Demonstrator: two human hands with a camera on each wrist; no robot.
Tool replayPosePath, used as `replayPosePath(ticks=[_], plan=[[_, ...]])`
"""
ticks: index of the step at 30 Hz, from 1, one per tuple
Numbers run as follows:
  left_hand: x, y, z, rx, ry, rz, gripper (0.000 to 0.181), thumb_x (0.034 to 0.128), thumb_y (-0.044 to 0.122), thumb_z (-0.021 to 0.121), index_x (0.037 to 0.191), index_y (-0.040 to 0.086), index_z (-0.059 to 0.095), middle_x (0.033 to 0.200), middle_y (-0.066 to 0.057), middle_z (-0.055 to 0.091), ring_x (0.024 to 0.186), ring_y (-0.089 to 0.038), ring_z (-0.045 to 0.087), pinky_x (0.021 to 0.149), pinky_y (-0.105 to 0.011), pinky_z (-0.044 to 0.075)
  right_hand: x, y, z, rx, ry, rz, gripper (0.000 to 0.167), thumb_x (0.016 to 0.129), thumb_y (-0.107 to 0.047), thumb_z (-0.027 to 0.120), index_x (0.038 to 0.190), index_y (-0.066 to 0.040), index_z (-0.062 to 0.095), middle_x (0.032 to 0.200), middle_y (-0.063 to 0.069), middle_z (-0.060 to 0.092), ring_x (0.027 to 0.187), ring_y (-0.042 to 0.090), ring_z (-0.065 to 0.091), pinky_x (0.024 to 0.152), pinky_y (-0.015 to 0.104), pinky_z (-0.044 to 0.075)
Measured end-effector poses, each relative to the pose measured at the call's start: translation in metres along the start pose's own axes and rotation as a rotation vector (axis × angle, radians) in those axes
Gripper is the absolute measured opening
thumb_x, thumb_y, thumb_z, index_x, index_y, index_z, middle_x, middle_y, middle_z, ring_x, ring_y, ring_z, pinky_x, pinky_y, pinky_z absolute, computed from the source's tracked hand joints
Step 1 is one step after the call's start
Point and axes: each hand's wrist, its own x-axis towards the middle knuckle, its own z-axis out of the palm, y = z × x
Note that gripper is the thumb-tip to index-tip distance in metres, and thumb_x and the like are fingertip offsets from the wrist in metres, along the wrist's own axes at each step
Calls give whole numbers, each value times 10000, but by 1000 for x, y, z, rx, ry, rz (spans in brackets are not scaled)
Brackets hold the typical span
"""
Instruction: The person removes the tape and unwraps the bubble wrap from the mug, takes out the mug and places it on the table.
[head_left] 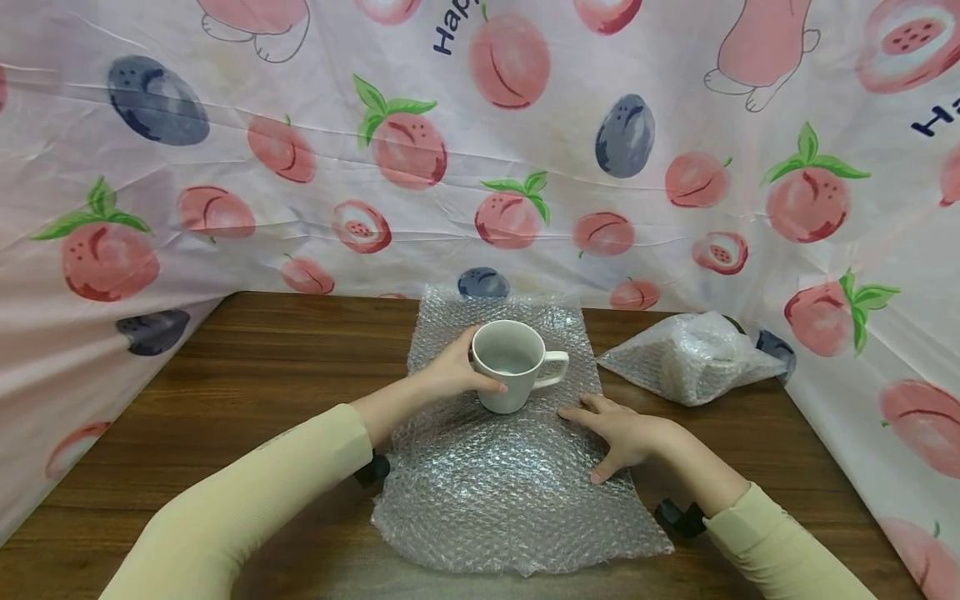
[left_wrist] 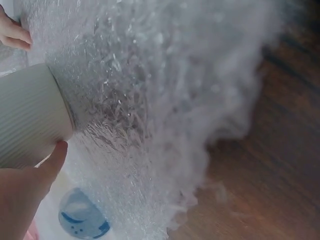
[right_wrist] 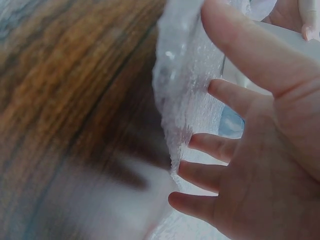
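Note:
A pale grey-white mug (head_left: 508, 367) stands upright, or nearly so, over a long sheet of bubble wrap (head_left: 510, 492), its handle pointing right. My left hand (head_left: 453, 371) grips the mug from its left side, thumb across the front. In the left wrist view the ribbed side of the mug (left_wrist: 30, 117) shows beside the left hand (left_wrist: 30, 192). My right hand (head_left: 626, 433) has its fingers spread and touches the right edge of the wrap. The right wrist view shows the right hand (right_wrist: 255, 145) with its fingertips at the edge of the wrap (right_wrist: 175, 100).
At the back right of the brown wooden table (head_left: 300, 358) lies a bundle in bubble wrap (head_left: 697, 358). A fruit-patterned cloth (head_left: 300, 150) hangs behind the table and along both sides. The far end of the wrap reaches the back cloth.

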Motion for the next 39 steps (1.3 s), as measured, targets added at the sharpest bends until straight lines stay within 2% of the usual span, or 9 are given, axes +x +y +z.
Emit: replayPosePath(ticks=[8, 12, 19, 29, 39], plan=[[3, 0, -2, -30, -14, -13, 962, 632, -27, 848, 1427, 15, 308, 1339, -180, 467, 1214, -348, 472, 996, -457, 385, 0, 0, 0, 0, 0, 1, 977, 709, -354, 831, 1510, -160, 307, 1538, 257, 125, 1382, 491, 85, 998, 698, 205], [5, 0, -4, -19, -33, -10, 948, 640, -7, 852, 1416, 17, 307, 1334, -186, 462, 1216, -356, 465, 983, -475, 390, 1, 1, 1, -2, -2, 4, 978, 710, -355, 831, 1511, -163, 305, 1540, 253, 123, 1383, 492, 77, 1000, 697, 200], [3, 3, -5, 3, -31, -20, 960, 646, 16, 857, 1428, 24, 300, 1337, -170, 459, 1214, -332, 467, 977, -470, 398, 1, 1, 1, 0, -3, 7, 979, 711, -358, 825, 1515, -172, 299, 1546, 238, 116, 1386, 487, 67, 1002, 698, 194], [-6, 12, -11, -89, 36, 12, 983, 619, 2, 865, 1436, 43, 318, 1341, -162, 464, 1216, -323, 470, 985, -452, 401, 1, 0, 0, 2, -5, 28, 982, 710, -345, 830, 1517, -183, 296, 1553, 233, 103, 1393, 476, 47, 1010, 696, 179], [-16, 15, -20, -93, 81, 48, 972, 619, 1, 872, 1431, 57, 341, 1339, -155, 461, 1210, -329, 472, 974, -461, 406, 0, -2, 0, 3, -11, 33, 982, 709, -328, 833, 1517, -178, 296, 1552, 238, 99, 1393, 477, 46, 1009, 698, 177]])
